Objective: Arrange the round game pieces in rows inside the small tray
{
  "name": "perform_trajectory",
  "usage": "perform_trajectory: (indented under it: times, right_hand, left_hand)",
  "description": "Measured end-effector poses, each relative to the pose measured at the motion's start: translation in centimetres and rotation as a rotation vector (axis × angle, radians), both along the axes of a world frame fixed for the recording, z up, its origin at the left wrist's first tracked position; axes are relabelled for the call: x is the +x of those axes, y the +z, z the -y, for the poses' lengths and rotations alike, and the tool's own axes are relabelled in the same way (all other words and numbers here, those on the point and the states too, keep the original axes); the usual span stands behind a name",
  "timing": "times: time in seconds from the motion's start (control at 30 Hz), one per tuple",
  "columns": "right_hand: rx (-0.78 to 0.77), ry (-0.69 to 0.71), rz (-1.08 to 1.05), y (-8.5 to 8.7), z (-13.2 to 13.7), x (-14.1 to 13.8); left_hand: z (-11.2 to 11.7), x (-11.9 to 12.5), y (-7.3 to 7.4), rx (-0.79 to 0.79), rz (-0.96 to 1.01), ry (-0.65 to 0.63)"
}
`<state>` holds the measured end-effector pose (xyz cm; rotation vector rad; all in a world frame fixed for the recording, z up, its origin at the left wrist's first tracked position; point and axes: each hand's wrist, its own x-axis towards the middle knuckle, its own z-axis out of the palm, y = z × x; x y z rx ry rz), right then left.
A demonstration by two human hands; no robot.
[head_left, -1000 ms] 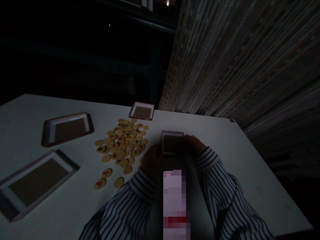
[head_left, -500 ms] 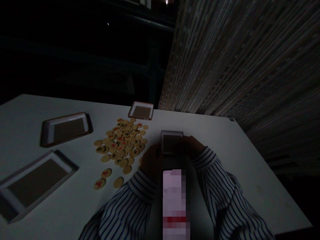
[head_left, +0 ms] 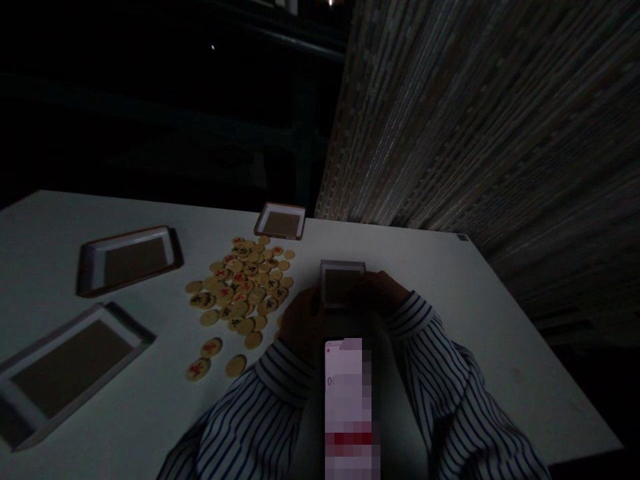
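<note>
Left hand: grip clamped on the left edge of a small square white-rimmed tray with a brown floor. Right hand: grip clamped on the tray's right near corner, covering it. Single fingers are too dark to make out. The tray sits between both hands, over the middle of the white tabletop; lifted or resting, cannot tell.

Blue-and-white striped sleeves cover both wrists. Lit phone screen stands upright just before the hands, nearest the camera.

Left of the left hand: pile of round pale wooden discs marked red or black, with three strays at its near side. Beyond the pile: second small square tray. Further left: oblong dark-rimmed tray, then a large white-rimmed tray at the tabletop's near left edge.
</note>
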<state>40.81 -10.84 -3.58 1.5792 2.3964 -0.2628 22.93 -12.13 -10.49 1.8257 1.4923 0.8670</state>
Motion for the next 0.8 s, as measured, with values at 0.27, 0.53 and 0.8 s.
perform_trajectory:
  times: [0.27,0.53,0.8]
  right_hand:
    - [-0.002,-0.008,0.0,-0.24,-0.01,0.06]
    - [0.002,-0.005,0.007,-0.3,-0.03,0.03]
    - [0.012,-0.01,-0.002,-0.1,0.15,-0.06]
  left_hand:
    - [-0.05,-0.07,0.01,-0.001,-0.019,-0.003]
    - [-0.01,-0.07,0.22,-0.004,-0.015,0.007]
    - [0.06,-0.07,0.14,0.015,-0.01,0.017]
